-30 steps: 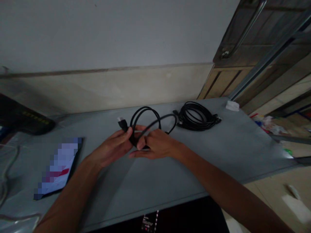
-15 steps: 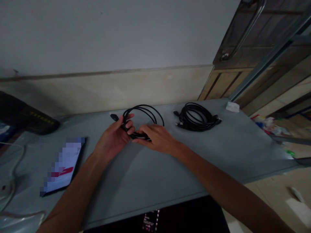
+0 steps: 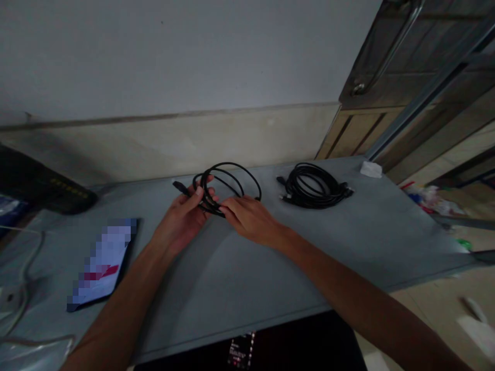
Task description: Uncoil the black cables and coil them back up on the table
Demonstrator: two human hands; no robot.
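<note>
A black cable (image 3: 233, 164) is bent into loose loops between my two hands, just above the table. My left hand (image 3: 185, 214) grips the left side of the loops, thumb on top and fingers curled behind. Beyond that thumb the cable's black plug (image 3: 180, 187) sticks out to the left. My right hand (image 3: 249, 219) pinches the loops at their near right side, palm down. Part of the cable is hidden behind my fingers. Farther right, a second black cable (image 3: 315, 202) lies coiled on the table, its connectors showing at both sides, untouched by either hand.
The grey table (image 3: 240, 288) backs onto a wall. A phone-like device with a lit screen (image 3: 102, 263) lies left of my left forearm. Behind it rests a dark, long object (image 3: 58, 180). A white cord (image 3: 29, 273) runs along the left edge, and a crumpled white tissue (image 3: 371, 169) sits back right.
The loops in my hands have opened wider and shifted slightly up. My left thumb now presses over them, and my right fingers have changed from reaching around the bundle to a pinch.
</note>
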